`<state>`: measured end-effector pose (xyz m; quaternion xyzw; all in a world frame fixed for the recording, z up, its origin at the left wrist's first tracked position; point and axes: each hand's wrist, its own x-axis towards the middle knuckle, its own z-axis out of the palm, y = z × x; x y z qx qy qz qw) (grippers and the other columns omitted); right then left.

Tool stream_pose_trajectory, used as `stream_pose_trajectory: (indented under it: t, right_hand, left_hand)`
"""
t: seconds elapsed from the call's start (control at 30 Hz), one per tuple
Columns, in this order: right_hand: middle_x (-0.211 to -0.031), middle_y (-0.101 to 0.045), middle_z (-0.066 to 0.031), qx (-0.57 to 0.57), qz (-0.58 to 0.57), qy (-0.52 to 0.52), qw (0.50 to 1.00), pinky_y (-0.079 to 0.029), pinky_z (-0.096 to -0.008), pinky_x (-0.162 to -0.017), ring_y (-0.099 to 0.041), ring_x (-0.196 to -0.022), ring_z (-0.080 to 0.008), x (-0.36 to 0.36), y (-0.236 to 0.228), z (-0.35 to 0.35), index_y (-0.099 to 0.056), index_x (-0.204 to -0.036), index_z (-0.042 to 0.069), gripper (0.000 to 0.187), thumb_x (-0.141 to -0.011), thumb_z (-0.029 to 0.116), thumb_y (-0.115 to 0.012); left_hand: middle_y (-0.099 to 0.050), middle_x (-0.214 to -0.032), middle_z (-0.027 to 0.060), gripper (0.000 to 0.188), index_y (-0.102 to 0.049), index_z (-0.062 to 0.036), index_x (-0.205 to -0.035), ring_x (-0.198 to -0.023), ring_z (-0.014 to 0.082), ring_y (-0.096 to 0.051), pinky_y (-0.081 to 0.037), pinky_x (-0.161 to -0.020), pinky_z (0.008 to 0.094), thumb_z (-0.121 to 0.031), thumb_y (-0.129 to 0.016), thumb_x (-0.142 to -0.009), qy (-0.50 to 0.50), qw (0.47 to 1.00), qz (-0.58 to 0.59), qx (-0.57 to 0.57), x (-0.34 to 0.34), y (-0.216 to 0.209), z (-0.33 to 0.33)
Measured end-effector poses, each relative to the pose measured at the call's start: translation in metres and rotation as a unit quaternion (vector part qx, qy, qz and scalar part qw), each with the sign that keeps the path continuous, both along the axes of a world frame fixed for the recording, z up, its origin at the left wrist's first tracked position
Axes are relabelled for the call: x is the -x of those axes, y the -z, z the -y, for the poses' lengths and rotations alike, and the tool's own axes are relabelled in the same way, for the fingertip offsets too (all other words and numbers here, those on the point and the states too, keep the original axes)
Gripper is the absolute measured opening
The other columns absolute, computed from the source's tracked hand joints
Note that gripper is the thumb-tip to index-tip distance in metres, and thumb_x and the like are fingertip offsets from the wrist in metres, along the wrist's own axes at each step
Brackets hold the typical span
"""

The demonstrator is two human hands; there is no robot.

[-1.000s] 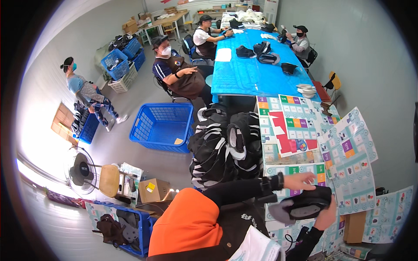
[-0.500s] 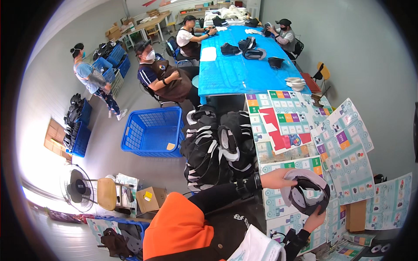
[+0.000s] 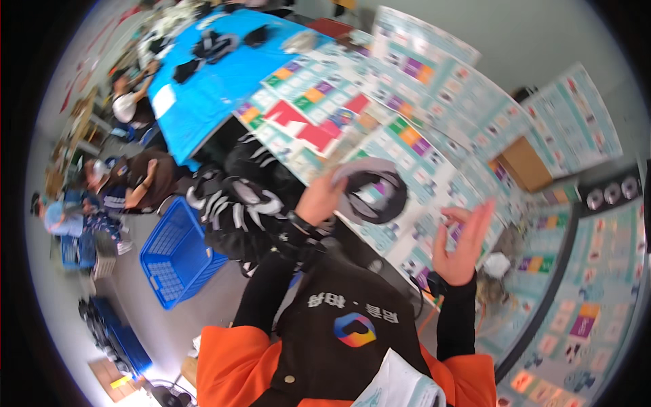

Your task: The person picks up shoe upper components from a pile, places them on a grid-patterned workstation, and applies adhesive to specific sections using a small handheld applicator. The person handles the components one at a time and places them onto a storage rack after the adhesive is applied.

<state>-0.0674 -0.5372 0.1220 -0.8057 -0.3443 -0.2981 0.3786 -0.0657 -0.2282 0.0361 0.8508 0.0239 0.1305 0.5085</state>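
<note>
My left hand (image 3: pixel 321 199) grips the left edge of a ring-shaped black and grey fabric piece (image 3: pixel 395 193), with its fingers closed on the grey rim. Through the middle of the ring, the printed sheets beneath show. To the right of it, my right hand (image 3: pixel 464 244) is lifted with fingers stretched apart and holds nothing. Both hands are above a worktop covered with printed sheets (image 3: pixel 405 165). Beside my left arm hangs a heap of black pieces with pale stripes (image 3: pixel 234 203).
A blue-covered table (image 3: pixel 196 102) with dark pieces (image 3: pixel 215 46) stretches to the far left. Below it, a blue plastic basket (image 3: pixel 183 254) is on the floor. Several people sit or stand at the left. Upright printed boards (image 3: pixel 573 122) and a brown carton (image 3: pixel 524 165) stand right.
My view has swung to the right. My right hand has let go of the fabric piece and opened, apart from it; my left hand still holds it.
</note>
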Motion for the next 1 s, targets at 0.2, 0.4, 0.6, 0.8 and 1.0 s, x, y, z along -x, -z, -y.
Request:
stream_pose_trajectory:
  t: [0.2, 0.4, 0.6, 0.8, 1.0]
  right_hand:
    - [-0.128, -0.063, -0.0195, 0.171, -0.337, 0.179, 0.908, -0.05, -0.0451, -0.097, -0.062, -0.113, -0.0387, -0.052, 0.147, 0.145, -0.058, -0.131, -0.004, 0.043, -0.09, 0.009, -0.064]
    - [-0.142, -0.045, -0.0241, 0.231, -0.465, 0.35, 0.779, -0.048, -0.0529, -0.102, -0.043, -0.134, -0.045, -0.018, 0.335, 0.248, -0.05, -0.136, -0.004, 0.06, -0.083, 0.012, -0.074]
    - [-0.139, -0.042, -0.0214, 0.285, -0.381, 0.47, 0.744, -0.044, -0.0463, -0.108, -0.044, -0.13, -0.039, -0.019, 0.395, 0.264, -0.038, -0.145, -0.003, 0.076, -0.087, 0.02, -0.081]
    - [-0.117, -0.06, -0.0182, 0.306, -0.41, 0.529, 0.677, -0.049, -0.0431, -0.098, -0.059, -0.113, -0.0373, -0.041, 0.449, 0.314, -0.053, -0.119, -0.002, 0.053, -0.083, 0.027, -0.08]
    - [-0.09, -0.074, -0.0186, -0.073, -0.404, 0.454, 0.791, -0.055, -0.0441, -0.075, -0.071, -0.084, -0.0353, -0.038, 0.378, 0.302, -0.066, -0.103, -0.002, 0.034, -0.087, 0.028, -0.074]
  left_hand:
    - [-0.069, -0.099, 0.0282, 0.037, -0.06, -0.0096, -0.137, -0.095, 0.0471, -0.066, -0.052, -0.081, 0.0499, -0.014, -0.056, -0.1, 0.04, 0.992, -0.078, -0.091, -0.044, 0.007, 0.085]
    - [-0.069, -0.104, 0.0279, 0.044, -0.057, -0.0074, -0.137, -0.092, 0.0468, -0.067, -0.054, -0.079, 0.0541, -0.008, -0.057, -0.093, 0.102, 0.968, -0.088, -0.21, -0.074, 0.045, 0.173]
    - [-0.068, -0.113, 0.0238, 0.044, -0.057, -0.0055, -0.135, -0.093, 0.0436, -0.068, -0.056, -0.08, 0.0519, -0.009, -0.06, -0.091, 0.129, 0.942, -0.125, -0.284, -0.09, 0.091, 0.212]
    - [-0.07, -0.111, 0.0218, 0.057, -0.059, -0.0104, -0.136, -0.103, 0.0401, -0.068, -0.055, -0.085, 0.0481, -0.038, -0.075, -0.089, 0.157, 0.938, -0.111, -0.29, -0.097, 0.078, 0.239]
    - [-0.071, -0.109, 0.0207, 0.042, -0.066, -0.0087, -0.126, -0.097, 0.0407, -0.069, -0.056, -0.083, 0.0488, -0.039, -0.061, -0.098, 0.167, 0.948, -0.029, -0.268, -0.101, 0.087, 0.249]
